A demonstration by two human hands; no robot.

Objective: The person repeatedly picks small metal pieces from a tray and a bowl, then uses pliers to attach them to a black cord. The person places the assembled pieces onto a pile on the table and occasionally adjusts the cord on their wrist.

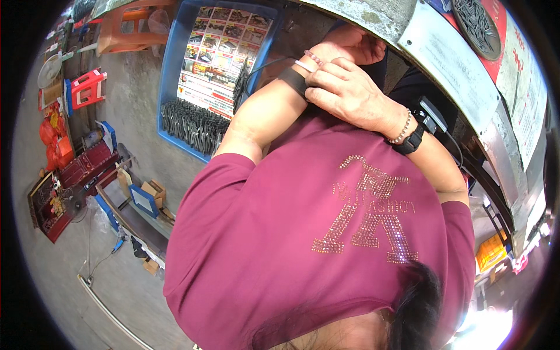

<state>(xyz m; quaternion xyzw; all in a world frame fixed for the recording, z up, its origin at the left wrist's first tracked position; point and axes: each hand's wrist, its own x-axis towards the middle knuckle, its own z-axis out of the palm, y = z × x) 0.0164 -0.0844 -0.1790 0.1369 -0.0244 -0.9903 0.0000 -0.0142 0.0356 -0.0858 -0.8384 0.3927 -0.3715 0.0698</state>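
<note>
My left hand (353, 45) is at the far edge of my lap, palm partly up, fingers loosely bent and nothing seen in them. On that wrist are a black wristband (293, 80), a white bangle (304, 66) and a pink bead bracelet (314, 58). My right hand (353, 93) lies across the left wrist, its fingers bent round it beside the bangle and wristband. The right wrist wears a bead bracelet (402, 129) and a black watch (411, 140). Left of my arms stands a blue tray (165, 87) with many slim black parts (195, 123).
A printed sheet (219, 52) lines the tray. At the right, a worktable (449, 58) carries a round dish of small grey metal pieces (478, 26). A cabled black device (433, 116) is under its edge. Stools (131, 29), a red stool (88, 93) and boxes (153, 192) stand farther left.
</note>
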